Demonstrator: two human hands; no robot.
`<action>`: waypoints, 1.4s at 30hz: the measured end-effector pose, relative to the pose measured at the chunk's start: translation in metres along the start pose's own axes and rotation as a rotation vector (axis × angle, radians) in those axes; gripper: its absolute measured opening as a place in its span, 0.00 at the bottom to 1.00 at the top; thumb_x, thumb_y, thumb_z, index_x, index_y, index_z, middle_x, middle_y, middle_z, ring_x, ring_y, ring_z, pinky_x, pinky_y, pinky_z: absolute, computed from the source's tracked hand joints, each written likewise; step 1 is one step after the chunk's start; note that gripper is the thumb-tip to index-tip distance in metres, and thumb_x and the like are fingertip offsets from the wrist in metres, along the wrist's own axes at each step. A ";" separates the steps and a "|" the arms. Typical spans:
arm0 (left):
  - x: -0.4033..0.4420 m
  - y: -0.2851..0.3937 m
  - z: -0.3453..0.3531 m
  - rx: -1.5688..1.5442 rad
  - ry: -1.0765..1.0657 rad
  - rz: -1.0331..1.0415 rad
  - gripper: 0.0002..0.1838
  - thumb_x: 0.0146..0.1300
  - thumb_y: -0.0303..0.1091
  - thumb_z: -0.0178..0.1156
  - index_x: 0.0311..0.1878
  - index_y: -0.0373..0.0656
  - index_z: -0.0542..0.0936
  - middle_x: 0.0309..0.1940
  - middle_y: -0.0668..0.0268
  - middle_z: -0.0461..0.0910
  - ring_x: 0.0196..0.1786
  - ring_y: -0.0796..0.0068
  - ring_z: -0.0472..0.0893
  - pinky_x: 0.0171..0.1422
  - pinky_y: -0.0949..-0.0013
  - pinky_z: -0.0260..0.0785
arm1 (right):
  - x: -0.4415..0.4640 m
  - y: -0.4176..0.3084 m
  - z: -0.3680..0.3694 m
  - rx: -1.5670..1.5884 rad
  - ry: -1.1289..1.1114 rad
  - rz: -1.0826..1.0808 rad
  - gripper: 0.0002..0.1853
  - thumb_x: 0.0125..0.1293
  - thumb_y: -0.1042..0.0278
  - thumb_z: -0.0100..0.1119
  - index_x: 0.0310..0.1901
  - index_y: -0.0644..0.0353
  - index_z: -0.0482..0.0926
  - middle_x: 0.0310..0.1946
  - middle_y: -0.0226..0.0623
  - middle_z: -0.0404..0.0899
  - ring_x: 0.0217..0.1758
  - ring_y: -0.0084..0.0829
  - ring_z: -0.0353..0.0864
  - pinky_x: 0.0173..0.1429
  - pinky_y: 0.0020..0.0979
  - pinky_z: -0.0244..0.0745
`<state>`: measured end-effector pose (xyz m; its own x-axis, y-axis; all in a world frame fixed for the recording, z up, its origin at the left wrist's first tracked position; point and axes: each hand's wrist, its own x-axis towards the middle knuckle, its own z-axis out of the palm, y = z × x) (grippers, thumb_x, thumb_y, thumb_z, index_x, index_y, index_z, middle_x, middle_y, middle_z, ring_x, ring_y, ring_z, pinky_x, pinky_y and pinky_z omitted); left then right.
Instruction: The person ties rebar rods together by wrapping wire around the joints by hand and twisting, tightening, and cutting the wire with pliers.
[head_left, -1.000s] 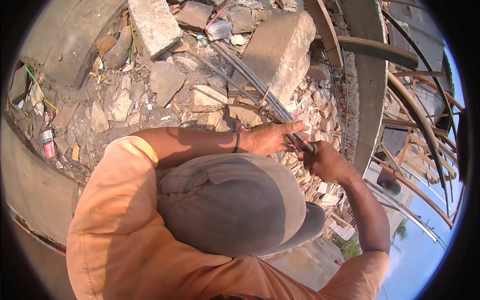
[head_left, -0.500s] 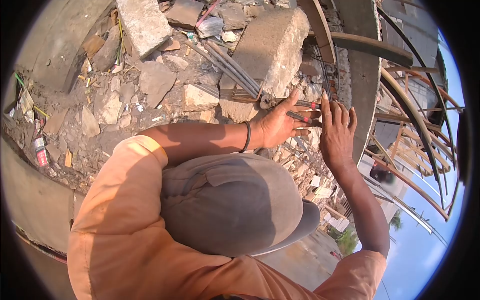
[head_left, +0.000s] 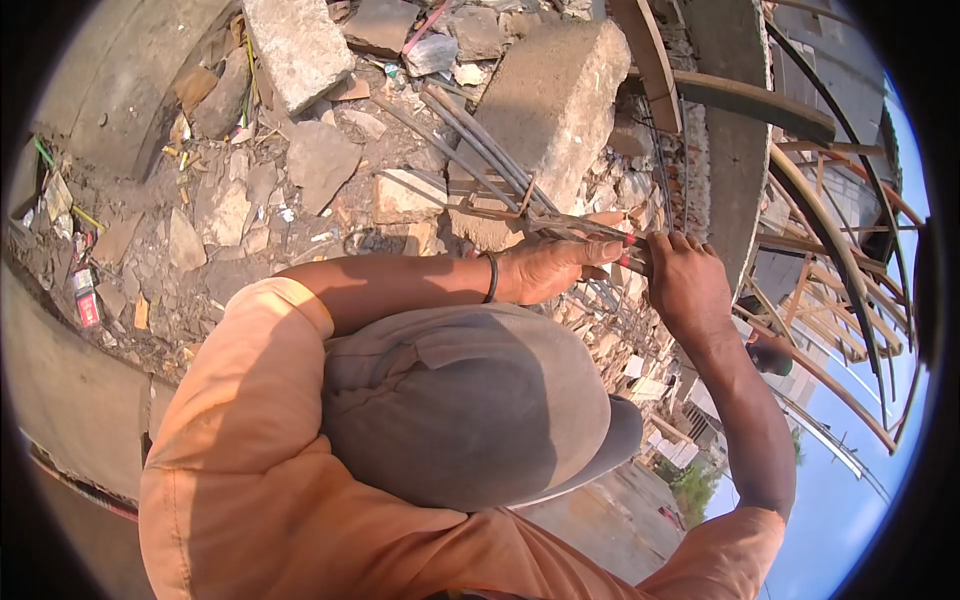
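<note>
The tool lies at the near end of the rods, above the rubble, its red-banded handles pointing to the right hand, whose fingers are closed over the handle ends. The left hand is at the tool's middle, thumb beside the handles; its grip cannot be determined.

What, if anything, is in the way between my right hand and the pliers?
Nothing visible stands in the way: your right hand is on the handle ends of the pliers. Your left hand is at the same tool, closer to the metal rods, but doesn't come between them.
</note>
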<state>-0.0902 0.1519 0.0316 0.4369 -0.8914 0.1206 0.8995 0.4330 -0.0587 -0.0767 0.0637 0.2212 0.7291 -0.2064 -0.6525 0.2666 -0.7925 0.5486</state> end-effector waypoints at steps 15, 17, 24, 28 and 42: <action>-0.016 -0.012 0.003 -0.066 -0.084 -0.099 0.39 0.67 0.67 0.48 0.65 0.41 0.71 0.58 0.64 0.77 0.64 0.70 0.71 0.71 0.59 0.55 | 0.013 0.005 -0.016 0.915 -0.736 0.052 0.23 0.60 0.56 0.68 0.47 0.68 0.77 0.28 0.42 0.82 0.33 0.38 0.85 0.42 0.38 0.79; -0.014 -0.009 0.007 -0.064 -0.020 -0.087 0.40 0.67 0.68 0.47 0.65 0.40 0.70 0.59 0.63 0.76 0.63 0.69 0.71 0.70 0.60 0.58 | -0.004 0.001 -0.012 0.796 -0.386 -0.060 0.27 0.58 0.55 0.70 0.52 0.67 0.75 0.31 0.41 0.82 0.35 0.38 0.85 0.42 0.38 0.79; 0.005 -0.009 0.014 -0.182 0.035 -0.044 0.41 0.68 0.68 0.44 0.68 0.39 0.65 0.63 0.56 0.70 0.61 0.67 0.73 0.60 0.62 0.66 | -0.021 0.001 0.026 -0.145 0.232 0.020 0.33 0.63 0.75 0.51 0.71 0.63 0.57 0.48 0.40 0.68 0.57 0.38 0.68 0.71 0.48 0.56; 0.003 -0.011 0.011 -0.145 -0.013 -0.075 0.38 0.68 0.65 0.48 0.70 0.44 0.63 0.62 0.60 0.70 0.61 0.67 0.73 0.61 0.61 0.66 | -0.007 0.016 0.014 -0.024 0.201 -0.077 0.26 0.63 0.72 0.53 0.64 0.63 0.66 0.41 0.40 0.71 0.49 0.40 0.73 0.63 0.42 0.66; 0.008 -0.006 0.020 -0.140 0.213 -0.031 0.48 0.61 0.75 0.46 0.62 0.33 0.70 0.56 0.57 0.77 0.61 0.67 0.73 0.69 0.60 0.60 | -0.032 -0.022 0.024 -0.080 0.177 -0.004 0.33 0.63 0.75 0.51 0.70 0.66 0.57 0.53 0.44 0.68 0.65 0.39 0.66 0.74 0.52 0.51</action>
<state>-0.0923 0.1445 0.0528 0.3859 -0.9185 -0.0862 0.8971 0.3955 -0.1968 -0.1211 0.0742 0.2178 0.8255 -0.0933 -0.5566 0.3141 -0.7434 0.5904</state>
